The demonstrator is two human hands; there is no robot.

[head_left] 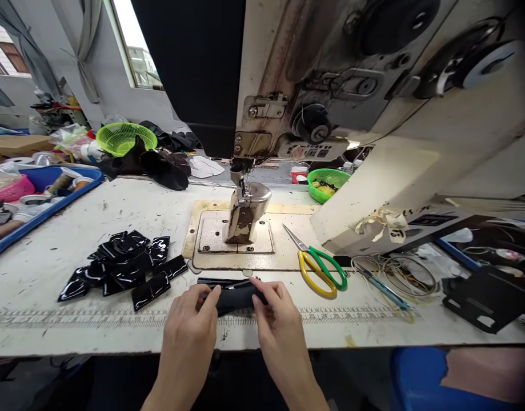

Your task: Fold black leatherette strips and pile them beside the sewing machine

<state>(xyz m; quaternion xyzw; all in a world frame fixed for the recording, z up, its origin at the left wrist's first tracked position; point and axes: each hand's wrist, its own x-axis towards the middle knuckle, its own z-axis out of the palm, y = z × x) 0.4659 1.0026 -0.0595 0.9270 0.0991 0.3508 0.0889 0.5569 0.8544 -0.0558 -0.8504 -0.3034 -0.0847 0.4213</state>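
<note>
Between my two hands is a black leather-like piece [235,300], glossy along its far edge and matte toward me. My left hand [192,319] pinches its left end between thumb and forefinger. At the right end, my right hand [279,317] grips it with thumb and fingers. The piece lies low over the table in front of the sewing machine's post [245,217]. To the left is a loose heap of glossy black pieces [120,262]. Scissors [317,265] with one yellow and one green handle lie to the right of my right hand.
A ruler strip [95,318] runs along the table's front. The sewing machine's arm [373,188] stands at right, beside tangled thread [410,277] and a blue thread snipper [386,291]. A blue tray [69,197] sits at left; green baskets [125,138] stand behind.
</note>
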